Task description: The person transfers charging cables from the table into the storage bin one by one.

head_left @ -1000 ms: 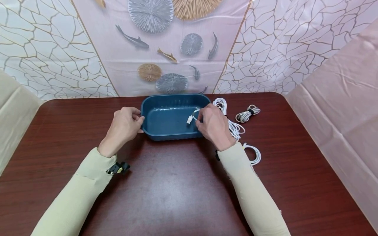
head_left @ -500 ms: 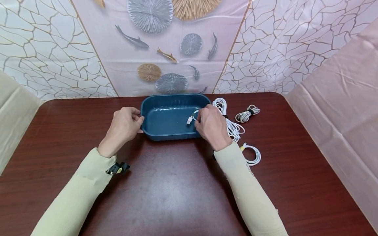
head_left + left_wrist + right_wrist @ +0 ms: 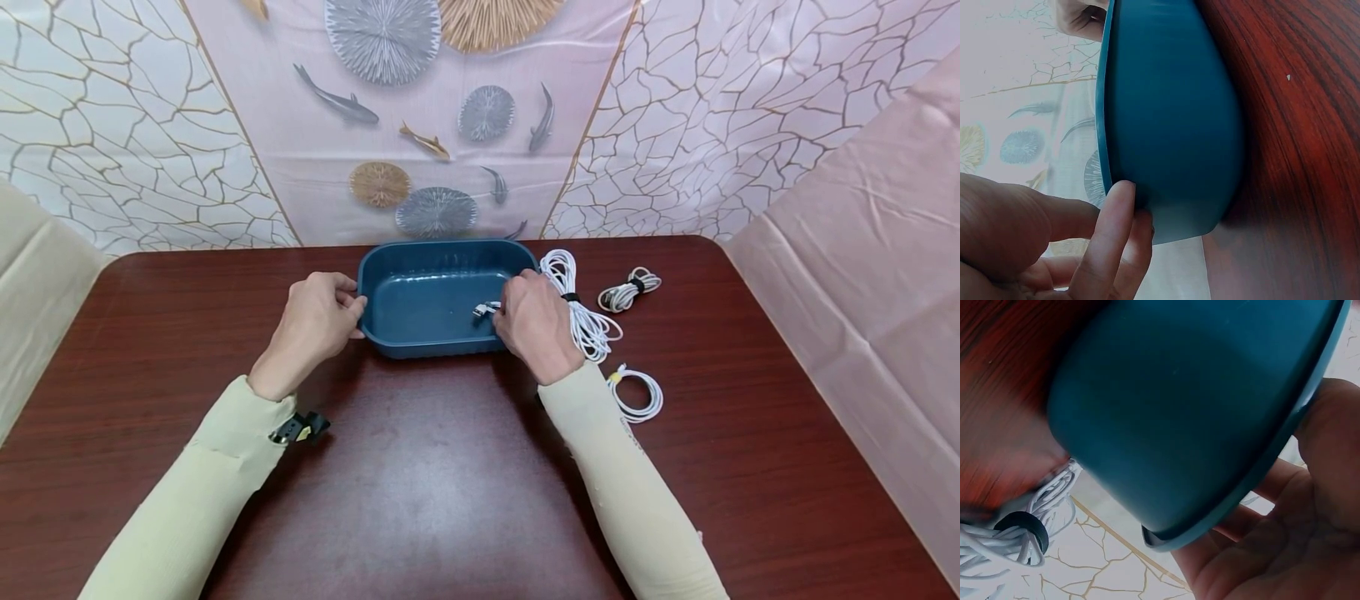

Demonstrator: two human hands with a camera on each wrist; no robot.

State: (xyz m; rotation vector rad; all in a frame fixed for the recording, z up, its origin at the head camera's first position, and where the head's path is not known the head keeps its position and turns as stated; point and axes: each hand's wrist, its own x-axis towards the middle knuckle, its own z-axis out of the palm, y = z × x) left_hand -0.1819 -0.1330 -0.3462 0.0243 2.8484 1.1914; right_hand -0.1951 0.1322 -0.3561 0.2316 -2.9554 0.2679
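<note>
A dark blue plastic tub (image 3: 420,304) with rounded corners stands on the table. My left hand (image 3: 318,317) grips its left rim; in the left wrist view the fingertips (image 3: 1121,194) press the outer wall just under the rim. My right hand (image 3: 536,321) reaches over the tub's right end with curled fingers, holding a white USB cable (image 3: 491,307). The cable's plug (image 3: 478,312) sticks out to the left, low inside the tub. From the right wrist, the tub's wall (image 3: 1179,406) hides the fingertips and the cable, and the palm (image 3: 1297,537) shows beyond the rim.
Right of the tub lies a long bundle of white cable (image 3: 588,325) with a black tie. Beyond it sits a smaller tied cable bundle (image 3: 630,290). Nearer, a coiled white cable (image 3: 637,396) has a yellow band. A patterned cloth (image 3: 442,125) hangs behind the reddish-brown table (image 3: 420,467).
My right hand has shifted slightly left and lower at the tub's right end. The plug has turned and now lies flatter. My left hand and the tub have stayed put.
</note>
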